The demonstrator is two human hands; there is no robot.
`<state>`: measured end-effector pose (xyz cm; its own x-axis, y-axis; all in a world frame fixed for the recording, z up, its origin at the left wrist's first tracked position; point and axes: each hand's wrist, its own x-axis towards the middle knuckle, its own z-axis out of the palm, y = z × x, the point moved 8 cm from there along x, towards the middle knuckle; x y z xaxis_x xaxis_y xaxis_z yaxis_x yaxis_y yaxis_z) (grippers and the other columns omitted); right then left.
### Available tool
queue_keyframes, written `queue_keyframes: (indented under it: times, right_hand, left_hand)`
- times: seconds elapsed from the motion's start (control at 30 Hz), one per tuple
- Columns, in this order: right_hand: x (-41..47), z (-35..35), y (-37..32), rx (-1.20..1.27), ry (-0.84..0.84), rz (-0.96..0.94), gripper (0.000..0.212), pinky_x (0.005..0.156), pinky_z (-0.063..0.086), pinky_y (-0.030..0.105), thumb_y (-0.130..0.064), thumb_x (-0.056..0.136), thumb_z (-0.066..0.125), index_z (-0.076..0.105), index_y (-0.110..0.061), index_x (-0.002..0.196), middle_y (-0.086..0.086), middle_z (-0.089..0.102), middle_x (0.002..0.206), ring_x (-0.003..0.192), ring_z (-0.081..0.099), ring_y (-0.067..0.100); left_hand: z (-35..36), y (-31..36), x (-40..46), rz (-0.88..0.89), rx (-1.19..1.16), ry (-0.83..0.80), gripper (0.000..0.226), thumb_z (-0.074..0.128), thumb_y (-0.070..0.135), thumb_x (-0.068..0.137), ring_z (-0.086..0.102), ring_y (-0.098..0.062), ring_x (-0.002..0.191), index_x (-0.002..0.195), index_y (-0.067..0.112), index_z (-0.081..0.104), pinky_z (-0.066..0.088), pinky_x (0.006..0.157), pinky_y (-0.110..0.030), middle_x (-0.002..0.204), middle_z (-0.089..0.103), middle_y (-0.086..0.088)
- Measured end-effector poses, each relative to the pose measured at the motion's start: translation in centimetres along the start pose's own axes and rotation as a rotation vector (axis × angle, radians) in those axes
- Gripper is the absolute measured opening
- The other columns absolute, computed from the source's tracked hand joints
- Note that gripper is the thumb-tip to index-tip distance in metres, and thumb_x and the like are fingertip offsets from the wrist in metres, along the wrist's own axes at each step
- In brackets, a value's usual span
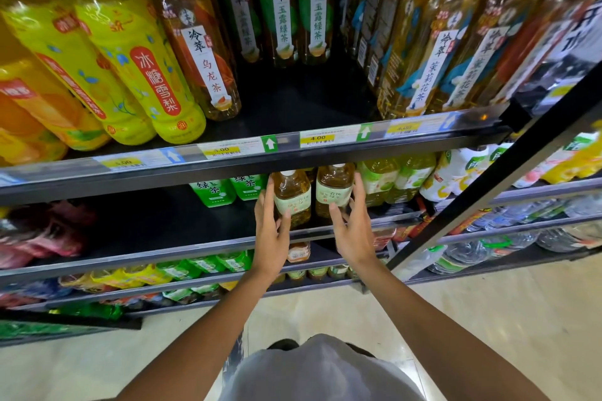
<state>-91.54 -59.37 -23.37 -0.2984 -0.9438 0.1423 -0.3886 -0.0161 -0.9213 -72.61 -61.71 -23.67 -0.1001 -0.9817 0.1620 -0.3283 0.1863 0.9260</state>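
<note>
Right now a person is standing at a drinks rack, stretching both arms toward the second shelf (146,221). The left hand (272,231) is wrapping round the left bottle (292,187), with fingers lying up its nine o'clock side and the thumb pressing on the label toward three o'clock. The right hand (353,231) is mirroring that on the right bottle (334,184), with the thumb resting on the label face and fingers curling along the three o'clock side. Both hands are half closed, each gripping its own bottle.

The two bottles are standing upright side by side near the front edge of the shelf, close together but not quite touching. They are holding amber tea, and their white caps are tucking under the price strip (317,138) at twelve o'clock. Green cartons (213,194) are sitting at nine o'clock of the pair. More tea bottles with pale green labels (381,179) are crowding in at three o'clock. Tall yellow bottles (140,68) are leaning overhead at ten o'clock.
</note>
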Motion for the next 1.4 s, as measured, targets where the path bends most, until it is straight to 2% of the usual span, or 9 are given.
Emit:
queue_keyframes:
  times: [0.13,0.27,0.4,0.53,0.7,1.03,1.2,1.3,1.4]
  right_hand:
    - [0.1,0.2,0.1,-0.002,0.004,0.011,0.076,0.114,0.042,0.051,-0.025,0.103,0.056,0.007,-0.044,0.158,-0.015,0.021,0.165,0.15,0.03,0.009]
    - [0.6,0.2,0.7,0.019,-0.033,0.055,0.085,0.113,0.043,0.052,-0.02,0.098,0.063,0.007,-0.051,0.155,-0.011,0.027,0.163,0.148,0.034,0.014]
    - [1.0,0.0,1.3,0.052,-0.068,0.094,0.095,0.112,0.043,0.052,-0.013,0.092,0.068,0.007,-0.047,0.156,-0.006,0.033,0.16,0.147,0.036,0.016]
    - [0.1,-0.3,0.4,0.027,-0.082,0.072,0.098,0.119,0.035,0.04,-0.012,0.093,0.068,0.002,-0.045,0.157,-0.012,0.019,0.166,0.152,0.024,0.011]
    - [-0.7,-0.5,-0.4,-0.043,-0.085,-0.001,0.096,0.114,0.03,0.027,-0.015,0.094,0.067,0.0,-0.042,0.157,-0.018,0.007,0.167,0.154,0.015,0.007]
    - [-0.3,-1.5,0.4,-0.05,-0.225,0.061,0.096,0.115,0.023,0.024,-0.015,0.095,0.067,-0.001,-0.04,0.159,-0.017,0.006,0.168,0.151,0.011,0.001]
    - [-2.1,-3.8,1.4,-0.192,-0.186,0.065,0.07,0.106,0.051,0.041,-0.028,0.096,0.066,0.028,-0.027,0.154,-0.006,0.04,0.152,0.134,0.048,0.012]
    - [-3.0,-3.0,0.1,-0.32,-0.35,-0.062,0.053,0.101,0.054,0.041,-0.032,0.098,0.062,0.042,-0.027,0.146,-0.007,0.048,0.146,0.13,0.052,0.012]
    - [-3.5,-0.2,-2.6,-0.398,-0.544,-0.206,0.049,0.108,0.042,0.028,-0.032,0.1,0.059,0.045,-0.027,0.147,-0.007,0.045,0.151,0.138,0.043,0.012]
  left_hand:
    - [0.7,-0.7,0.4,-0.073,-0.158,-0.091,0.07,0.05,0.01,0.107,0.034,-0.008,0.149,0.162,0.034,0.015,0.037,0.116,-0.024,0.164,0.032,0.006]
    - [0.9,-0.2,1.3,-0.111,-0.198,-0.134,0.067,0.049,0.004,0.105,0.045,0.001,0.14,0.162,0.023,0.017,0.04,0.105,-0.011,0.153,0.046,0.01]
    - [1.8,0.0,1.7,-0.156,-0.232,-0.14,0.065,0.048,0.008,0.107,0.049,-0.005,0.138,0.161,0.028,0.018,0.042,0.107,-0.017,0.15,0.052,0.007]
    - [2.4,0.2,0.6,-0.13,-0.193,-0.17,0.069,0.05,0.02,0.107,0.039,-0.007,0.146,0.161,0.038,0.011,0.037,0.119,-0.035,0.159,0.041,0.011]
    - [3.0,0.1,-0.8,-0.084,-0.074,-0.13,0.071,0.052,0.034,0.105,0.008,-0.009,0.157,0.16,0.047,0.008,0.022,0.124,-0.059,0.169,0.007,0.019]
    - [2.1,0.8,-0.6,-0.127,0.058,-0.18,0.07,0.051,0.036,0.106,0.011,-0.005,0.156,0.158,0.053,0.006,0.019,0.126,-0.054,0.167,0.013,0.022]
    - [-0.4,0.6,-1.7,-0.132,0.28,-0.181,0.068,0.049,0.041,0.105,0.005,-0.01,0.157,0.159,0.049,0.008,0.019,0.126,-0.049,0.169,0.008,0.015]
    - [-3.1,0.6,-3.0,-0.079,0.425,-0.177,0.063,0.049,0.044,0.104,0.012,-0.014,0.156,0.16,0.038,0.02,0.022,0.126,-0.046,0.169,0.016,0.009]
    - [-6.6,0.4,-5.1,-0.005,0.666,-0.217,0.065,0.039,0.057,0.099,0.018,-0.022,0.155,0.158,0.03,0.031,0.022,0.125,-0.051,0.165,0.03,0.003]
